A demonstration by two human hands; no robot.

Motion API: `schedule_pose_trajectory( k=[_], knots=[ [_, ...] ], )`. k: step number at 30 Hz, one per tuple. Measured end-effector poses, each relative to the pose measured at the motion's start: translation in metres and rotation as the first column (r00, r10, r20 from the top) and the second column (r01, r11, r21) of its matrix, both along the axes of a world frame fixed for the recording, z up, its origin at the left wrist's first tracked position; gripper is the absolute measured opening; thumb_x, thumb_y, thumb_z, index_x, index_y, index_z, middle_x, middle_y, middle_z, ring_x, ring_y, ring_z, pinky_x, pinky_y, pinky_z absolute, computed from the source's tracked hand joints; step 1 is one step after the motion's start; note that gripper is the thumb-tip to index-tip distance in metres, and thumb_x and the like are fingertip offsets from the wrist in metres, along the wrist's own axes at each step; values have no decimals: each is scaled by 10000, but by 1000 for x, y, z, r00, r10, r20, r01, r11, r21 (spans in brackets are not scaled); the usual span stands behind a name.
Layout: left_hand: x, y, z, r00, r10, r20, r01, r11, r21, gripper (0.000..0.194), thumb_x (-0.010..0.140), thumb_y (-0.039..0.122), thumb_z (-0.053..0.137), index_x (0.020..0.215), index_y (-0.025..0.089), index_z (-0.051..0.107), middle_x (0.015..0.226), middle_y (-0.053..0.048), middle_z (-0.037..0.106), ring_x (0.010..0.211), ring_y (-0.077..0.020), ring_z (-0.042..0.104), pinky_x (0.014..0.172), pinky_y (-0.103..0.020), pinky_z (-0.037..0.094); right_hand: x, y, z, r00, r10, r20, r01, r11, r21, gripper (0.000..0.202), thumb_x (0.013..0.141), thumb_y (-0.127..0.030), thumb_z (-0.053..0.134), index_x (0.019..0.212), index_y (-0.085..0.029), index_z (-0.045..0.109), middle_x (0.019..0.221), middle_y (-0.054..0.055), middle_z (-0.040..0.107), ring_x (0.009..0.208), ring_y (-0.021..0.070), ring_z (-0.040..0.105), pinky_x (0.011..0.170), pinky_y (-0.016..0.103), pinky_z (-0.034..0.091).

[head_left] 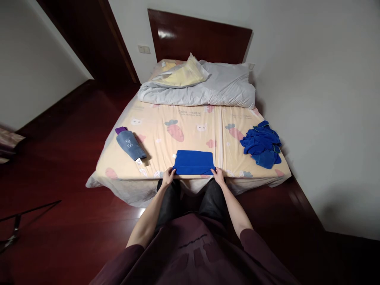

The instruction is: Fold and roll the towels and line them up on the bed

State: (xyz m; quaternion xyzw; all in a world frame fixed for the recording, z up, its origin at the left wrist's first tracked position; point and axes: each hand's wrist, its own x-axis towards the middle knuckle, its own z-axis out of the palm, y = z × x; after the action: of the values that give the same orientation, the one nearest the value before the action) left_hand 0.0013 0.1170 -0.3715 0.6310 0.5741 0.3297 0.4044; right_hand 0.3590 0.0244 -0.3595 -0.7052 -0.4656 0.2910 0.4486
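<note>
Both hands, left hand (168,176) and right hand (219,175), pinch the folded blue cloth (194,162) by its near corners.

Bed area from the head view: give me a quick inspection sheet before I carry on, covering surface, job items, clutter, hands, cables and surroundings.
Surface: bed with a cartoon-print sheet, flat at the near end.
Job's things: folded blue cloth lying flat at the near edge.
Clutter: crumpled blue garment pile on the right; folded denim piece on the left; grey duvet and yellow pillow bunched at the headboard.
Hands: left hand grips the cloth's near left corner; right hand grips its near right corner.
Cables: nothing seen.
Surroundings: dark wooden floor, white walls, dark stand legs at far left.
</note>
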Motion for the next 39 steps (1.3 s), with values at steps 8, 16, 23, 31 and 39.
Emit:
schedule_pose_trajectory(
  k=[8, 16, 23, 31, 39],
  knots=[
    [-4, -4, 6, 999, 32, -32, -33, 999, -19, 361, 848, 500, 558, 906, 172, 697, 924, -110, 765, 909, -283, 714, 869, -381, 551, 3, -4, -6, 999, 42, 3, -42, 999, 13, 432, 812, -650, 628, 756, -223, 595, 743, 63, 682, 781, 247, 654, 740, 338, 543],
    [-5, -7, 9, 993, 93, -76, -95, 995, -31, 368, 825, 488, 632, 934, 159, 753, 948, -125, 787, 910, -303, 730, 861, -388, 563, -1, -12, -7, 1000, 0, 9, 0, 999, 32, 498, 784, -711, 606, 658, -234, 536, 670, 42, 643, 654, 211, 604, 648, 308, 505],
    [-8, -5, 6, 989, 116, -94, -122, 991, -62, 355, 803, 492, 679, 913, 170, 779, 905, -109, 792, 895, -302, 739, 852, -388, 574, -5, -16, -6, 996, -65, 57, 66, 998, -16, 462, 784, -665, 638, 656, -224, 598, 664, 49, 673, 668, 228, 634, 661, 318, 516],
    [-11, 6, 1, 989, 86, -116, -99, 989, -114, 322, 783, 503, 683, 835, 196, 766, 855, -82, 793, 879, -281, 740, 823, -356, 556, -4, -8, -8, 983, -113, 144, 125, 989, -74, 461, 795, -628, 662, 594, -238, 521, 612, 42, 639, 646, 219, 619, 629, 289, 477],
    [-7, 12, -3, 980, 112, -165, -140, 976, -168, 275, 776, 462, 701, 808, 191, 733, 843, -85, 776, 886, -275, 729, 813, -341, 536, -2, -1, -18, 970, -135, 202, 159, 981, -108, 445, 770, -554, 680, 545, -250, 444, 572, 9, 591, 555, 184, 544, 582, 276, 405]
  ],
)
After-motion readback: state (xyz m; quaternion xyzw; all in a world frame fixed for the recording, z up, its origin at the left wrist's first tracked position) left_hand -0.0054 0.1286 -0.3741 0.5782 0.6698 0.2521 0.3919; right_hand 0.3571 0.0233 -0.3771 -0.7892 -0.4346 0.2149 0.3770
